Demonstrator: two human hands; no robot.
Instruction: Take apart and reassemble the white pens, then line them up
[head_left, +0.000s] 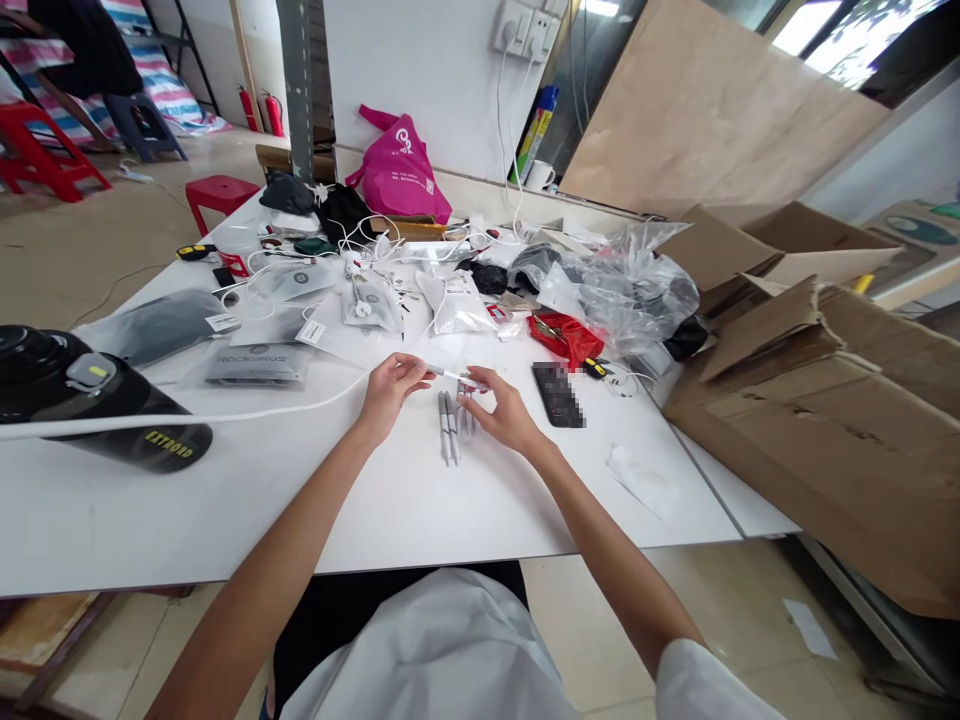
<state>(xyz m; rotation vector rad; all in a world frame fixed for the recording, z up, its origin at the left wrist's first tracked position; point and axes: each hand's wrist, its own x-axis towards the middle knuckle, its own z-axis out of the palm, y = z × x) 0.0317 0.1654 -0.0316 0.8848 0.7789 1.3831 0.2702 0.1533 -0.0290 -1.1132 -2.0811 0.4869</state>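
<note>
Between my two hands, just above the white table (360, 520), a slim pen-like stick (454, 375) in silver and white is held level. My left hand (391, 393) pinches its left end between thumb and fingers. At the other end, the fingers of my right hand (501, 405) close on it. Below the stick, several similar grey pen-like sticks (448, 428) lie side by side on the table, pointing towards me. My right hand partly covers the rightmost of them. Whether the held stick is wrapped is too small to tell.
A black bottle (97, 400) lies on the left, a white cable crossing it. Grey pouches (255, 365), plastic bags (622, 285) and a pink bag (401, 170) fill the back. To the right are a dark phone (557, 395) and open cardboard boxes (840, 420). A person sits far left.
</note>
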